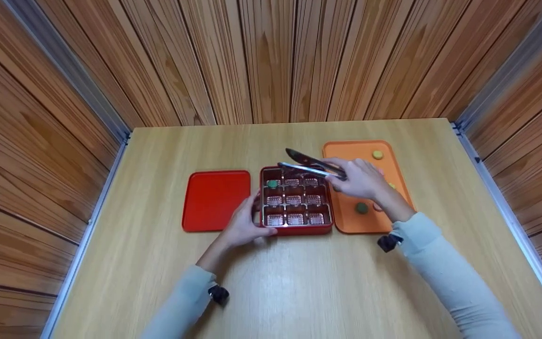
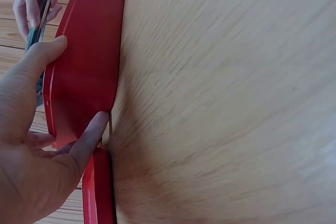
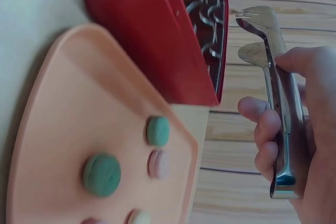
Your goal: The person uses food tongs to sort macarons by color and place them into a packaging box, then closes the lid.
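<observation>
A red box [image 1: 298, 231] with a dark divided insert stands on the table. One green macaron [image 1: 272, 183] lies in its back left compartment. My left hand [image 1: 243, 225] grips the box's front left corner, thumb along the front and fingers on the left side. Metal tongs [image 3: 286, 114] are in my right hand [image 1: 358, 176], above the box's back right corner. The tongs' arms stand apart, and nothing shows between their tips. To the right, an orange tray [image 1: 346, 221] bears several macarons, among them a dark green one [image 1: 361, 207] and a yellow one [image 1: 377, 154].
Left of the box lies a red lid-like tray [image 1: 217, 197], close beside my left hand. My right forearm crosses the orange tray and hides part of it. A wood-panelled wall [image 1: 271, 61] rises behind the table.
</observation>
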